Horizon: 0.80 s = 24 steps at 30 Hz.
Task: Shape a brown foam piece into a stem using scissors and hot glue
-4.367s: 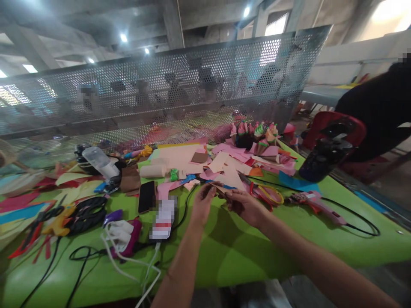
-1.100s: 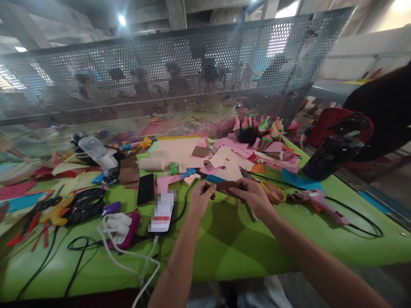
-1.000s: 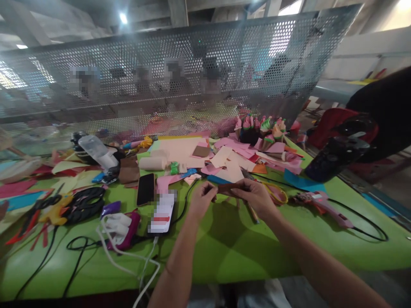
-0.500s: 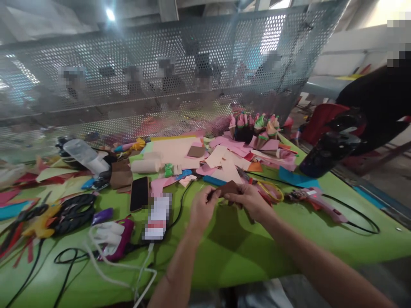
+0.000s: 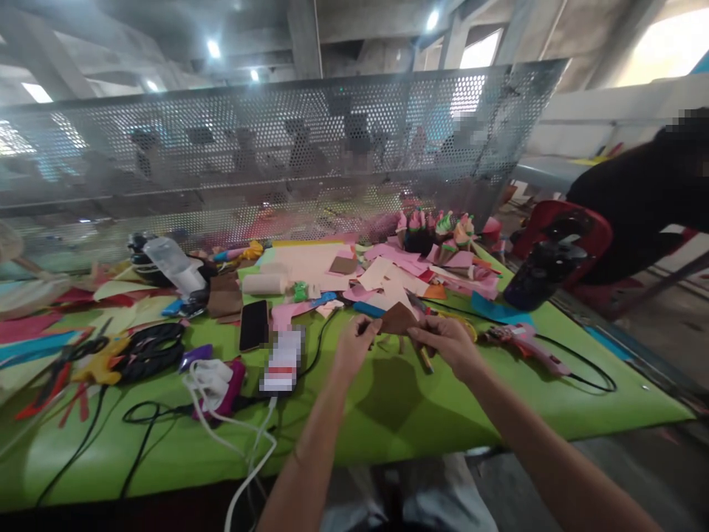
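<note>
A small brown piece of craft sheet (image 5: 399, 319), with a pointed corner at the top, is stretched between my two hands above the green tabletop (image 5: 388, 436). Its left corner is pinched by my left hand (image 5: 356, 341). On the other side, my right hand (image 5: 447, 340) grips the right corner between thumb and fingers. I cannot tell whether the sheet is paper or foam. Just under my right hand lies a thin pencil-like stick (image 5: 425, 360). A yellow-handled tool (image 5: 470, 327) shows partly behind that hand. To its right rests a pink glue gun (image 5: 535, 346) with a black cord.
Coloured sheets (image 5: 321, 262) and scraps cover the back. Upright craft cones (image 5: 421, 225) stand before a perforated metal panel (image 5: 277, 162). Left are a dark phone (image 5: 254, 326), a lit phone (image 5: 283, 360), a power strip (image 5: 227, 388) and cords. A dark tumbler (image 5: 546, 270) stands right; beyond, a person sits.
The brown piece has turned from a tilted, folded-looking edge to show a flatter, wider face. My hands have spread slightly apart. The camera view has tipped upward.
</note>
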Available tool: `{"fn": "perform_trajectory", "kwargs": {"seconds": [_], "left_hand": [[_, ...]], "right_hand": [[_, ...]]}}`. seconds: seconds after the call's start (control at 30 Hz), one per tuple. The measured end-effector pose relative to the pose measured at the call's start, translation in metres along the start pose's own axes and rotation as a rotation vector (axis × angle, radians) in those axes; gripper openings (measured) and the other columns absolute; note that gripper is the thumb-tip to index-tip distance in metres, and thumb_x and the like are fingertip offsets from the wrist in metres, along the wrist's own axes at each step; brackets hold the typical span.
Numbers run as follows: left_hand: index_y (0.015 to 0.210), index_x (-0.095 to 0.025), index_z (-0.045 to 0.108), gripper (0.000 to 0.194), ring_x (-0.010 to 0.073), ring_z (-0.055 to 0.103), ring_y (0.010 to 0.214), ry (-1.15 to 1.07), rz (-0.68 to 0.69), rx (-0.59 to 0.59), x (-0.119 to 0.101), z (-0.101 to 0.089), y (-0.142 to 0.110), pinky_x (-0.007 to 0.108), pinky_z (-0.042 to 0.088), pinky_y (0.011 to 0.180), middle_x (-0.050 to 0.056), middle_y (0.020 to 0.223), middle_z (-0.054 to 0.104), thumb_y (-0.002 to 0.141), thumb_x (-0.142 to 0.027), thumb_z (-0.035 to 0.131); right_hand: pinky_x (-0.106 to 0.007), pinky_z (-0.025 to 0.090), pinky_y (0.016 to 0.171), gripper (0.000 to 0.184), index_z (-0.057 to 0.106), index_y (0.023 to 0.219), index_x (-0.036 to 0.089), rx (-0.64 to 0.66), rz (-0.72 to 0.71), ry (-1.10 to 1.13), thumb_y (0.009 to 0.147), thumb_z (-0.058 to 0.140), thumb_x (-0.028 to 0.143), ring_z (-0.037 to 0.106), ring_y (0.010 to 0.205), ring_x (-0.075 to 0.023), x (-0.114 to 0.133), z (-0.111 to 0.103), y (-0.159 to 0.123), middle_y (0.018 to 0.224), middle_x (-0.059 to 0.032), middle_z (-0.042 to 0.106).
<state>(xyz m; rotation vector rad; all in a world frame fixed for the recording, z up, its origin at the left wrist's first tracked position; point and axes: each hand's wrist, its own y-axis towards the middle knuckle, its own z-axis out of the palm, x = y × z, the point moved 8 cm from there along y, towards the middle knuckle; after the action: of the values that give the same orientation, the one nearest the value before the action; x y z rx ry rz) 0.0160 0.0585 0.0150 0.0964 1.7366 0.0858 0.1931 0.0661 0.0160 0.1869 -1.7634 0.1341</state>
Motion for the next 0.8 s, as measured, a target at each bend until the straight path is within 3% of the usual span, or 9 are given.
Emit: {"fn": "perform_trajectory", "kwargs": {"seconds": [0.17,0.3,0.37,0.43,0.5,0.6,0.8], "left_hand": [[0.067,-0.020,0.051,0.034,0.0116,0.043,0.053,0.225,-0.038,0.047,0.010,0.011,-0.019,0.025,0.032,0.054,-0.005,0.055,0.047,0.087,-0.046,0.055],[0.086,-0.019,0.057,0.010,0.0173,0.059,0.080,0.404,0.070,-0.219,0.003,-0.002,-0.053,0.030,0.045,0.074,0.004,0.085,0.064,0.091,-0.024,0.051],[0.093,-0.019,0.058,0.008,0.0198,0.061,0.089,0.495,0.133,-0.275,-0.002,0.000,-0.076,0.033,0.048,0.080,0.008,0.093,0.064,0.092,-0.021,0.050],[0.103,-0.019,0.059,0.015,0.0218,0.061,0.098,0.589,0.188,-0.229,-0.006,0.011,-0.099,0.036,0.050,0.086,0.009,0.100,0.065,0.092,-0.018,0.049],[0.120,-0.020,0.057,0.028,0.0227,0.060,0.109,0.682,0.233,-0.098,-0.007,0.028,-0.118,0.039,0.049,0.094,0.011,0.115,0.066,0.094,-0.018,0.048],[0.142,-0.020,0.044,0.047,0.0274,0.051,0.129,0.840,0.243,0.074,0.000,0.050,-0.134,0.047,0.042,0.107,0.013,0.142,0.055,0.096,-0.029,0.049],[0.146,-0.019,0.042,0.053,0.0291,0.040,0.142,0.981,0.189,0.208,0.013,0.064,-0.137,0.056,0.032,0.115,0.011,0.153,0.045,0.095,-0.033,0.048]], "right_hand": [[-0.025,0.032,0.046,0.046,0.063,0.061,0.017,0.131,0.011,-0.151,0.075,0.065,0.061,0.046,0.045,-0.0113,-0.021,-0.006,-0.030,0.049,0.0004,0.058],[-0.026,0.032,0.050,0.041,0.059,0.058,0.018,0.088,0.045,-0.267,0.080,0.058,0.053,0.049,0.048,-0.0133,-0.044,-0.007,-0.050,0.047,0.0017,0.053],[-0.026,0.030,0.051,0.039,0.057,0.057,0.019,0.082,0.046,-0.329,0.081,0.057,0.049,0.049,0.050,-0.0137,-0.051,-0.005,-0.055,0.049,0.0017,0.054],[-0.026,0.030,0.052,0.038,0.056,0.057,0.019,0.090,0.040,-0.371,0.082,0.056,0.048,0.049,0.051,-0.0138,-0.054,-0.002,-0.058,0.051,0.0017,0.055],[-0.025,0.030,0.051,0.038,0.055,0.057,0.020,0.110,0.043,-0.387,0.082,0.056,0.048,0.048,0.051,-0.0136,-0.056,0.002,-0.061,0.051,0.0021,0.054],[-0.025,0.028,0.049,0.040,0.054,0.056,0.020,0.142,0.048,-0.437,0.083,0.055,0.049,0.046,0.049,-0.0131,-0.056,0.006,-0.067,0.049,0.0023,0.051],[-0.027,0.031,0.051,0.034,0.059,0.060,0.022,0.144,-0.032,-0.726,0.087,0.057,0.043,0.050,0.051,-0.0151,-0.043,0.007,-0.080,0.055,0.0000,0.057]]}}
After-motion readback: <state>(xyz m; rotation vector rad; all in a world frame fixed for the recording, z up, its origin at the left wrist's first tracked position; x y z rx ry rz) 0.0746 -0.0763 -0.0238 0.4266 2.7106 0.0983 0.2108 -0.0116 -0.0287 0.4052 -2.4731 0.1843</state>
